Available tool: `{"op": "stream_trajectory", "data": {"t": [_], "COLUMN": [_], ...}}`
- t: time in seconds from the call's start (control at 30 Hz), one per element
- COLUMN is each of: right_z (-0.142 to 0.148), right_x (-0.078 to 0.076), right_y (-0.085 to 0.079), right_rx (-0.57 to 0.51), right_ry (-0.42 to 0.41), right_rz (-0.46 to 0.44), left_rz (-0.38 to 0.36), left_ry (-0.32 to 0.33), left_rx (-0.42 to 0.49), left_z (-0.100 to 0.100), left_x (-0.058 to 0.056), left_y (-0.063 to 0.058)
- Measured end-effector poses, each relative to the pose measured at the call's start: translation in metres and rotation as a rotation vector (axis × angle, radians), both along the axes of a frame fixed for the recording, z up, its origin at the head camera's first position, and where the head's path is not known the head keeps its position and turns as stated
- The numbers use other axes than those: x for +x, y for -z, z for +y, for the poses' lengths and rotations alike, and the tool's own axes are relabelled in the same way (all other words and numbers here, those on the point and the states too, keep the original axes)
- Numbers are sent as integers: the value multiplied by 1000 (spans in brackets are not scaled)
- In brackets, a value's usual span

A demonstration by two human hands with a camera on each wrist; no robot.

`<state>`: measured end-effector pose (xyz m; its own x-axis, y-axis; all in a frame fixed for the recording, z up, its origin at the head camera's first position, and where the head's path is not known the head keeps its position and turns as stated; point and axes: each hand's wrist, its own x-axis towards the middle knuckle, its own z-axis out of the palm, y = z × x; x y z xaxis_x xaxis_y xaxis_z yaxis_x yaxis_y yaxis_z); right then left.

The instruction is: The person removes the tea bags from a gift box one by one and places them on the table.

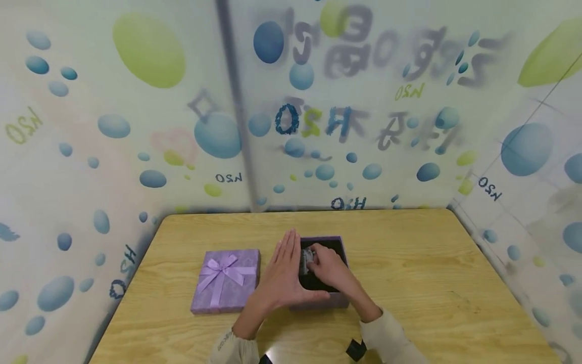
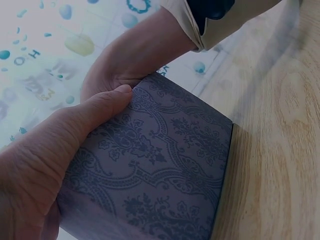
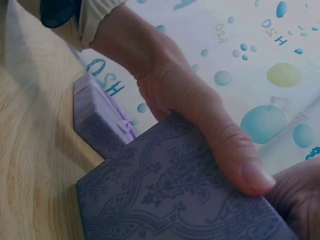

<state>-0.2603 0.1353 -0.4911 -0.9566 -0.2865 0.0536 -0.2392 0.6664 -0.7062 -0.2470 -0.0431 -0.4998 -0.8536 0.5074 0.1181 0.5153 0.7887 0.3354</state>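
A purple patterned box [image 1: 318, 301] with a dark inside stands without its lid in the head view. My left hand [image 1: 284, 275] lies along its left side, fingers straight and together, the thumb stretched over the near rim. Seen from the left wrist, that thumb [image 2: 107, 105] rests on the box's upper edge. My right hand [image 1: 330, 265] reaches down into the box, its curled fingers pinching a small grey, shiny object [image 1: 306, 262], whose kind I cannot tell. In the right wrist view the box wall [image 3: 170, 185] hides the inside, and part of my right hand [image 3: 302, 195] shows behind the rim.
To the left of the box lies its purple lid [image 1: 225, 283], with a lilac ribbon bow [image 1: 223, 270] on top. Both stand on a wooden table [image 1: 409, 253]. A patterned wall sheet [image 1: 318, 167] rises along the table's far edge.
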Motion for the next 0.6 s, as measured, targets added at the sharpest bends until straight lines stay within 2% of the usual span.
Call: {"op": "stream_trajectory", "data": {"t": [0.13,0.6], "right_z": [4,21], "right_x": [-2,-9], "right_y": [-3,-20], "right_rx": [-34,-134], "right_ry": [-31,-90], "right_rz": [16,-53], "left_rz": [6,-20], "left_ry": [2,-9], "left_rx": [3,-2], "left_z": [0,0], "left_x": [-1,0], "left_y": [1,-1]}}
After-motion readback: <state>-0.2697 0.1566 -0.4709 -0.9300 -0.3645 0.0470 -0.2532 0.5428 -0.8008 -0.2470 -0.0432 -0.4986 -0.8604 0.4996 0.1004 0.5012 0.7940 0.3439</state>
